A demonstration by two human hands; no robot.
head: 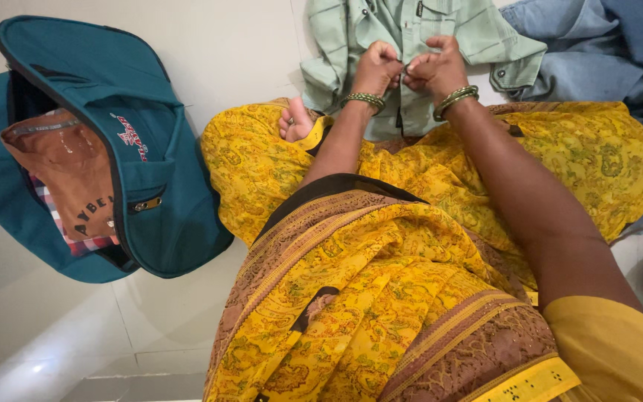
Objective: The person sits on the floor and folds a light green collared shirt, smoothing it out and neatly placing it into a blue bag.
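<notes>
Your fingertips are hard to make out: they curl in toward each other and hide exactly what they grip, so you cannot tell whether a button or only a fold of cloth sits between them. The pale green checked cotton shirt (418,45) is cut off at the top edge, and its lower part is covered by your yellow patterned sari (411,246). The shirt lies flat on the white tiled floor (232,59), straight ahead of your knees, with its front placket directly under both hands. Your left hand (375,67) is closed, pinching the shirt's front beside the placket. Your right hand (439,65) is closed as well, pinching the opposite edge, knuckles touching the left. Both arms reach forward, wrists bent down, each wearing green-gold bangles (365,100).
</notes>
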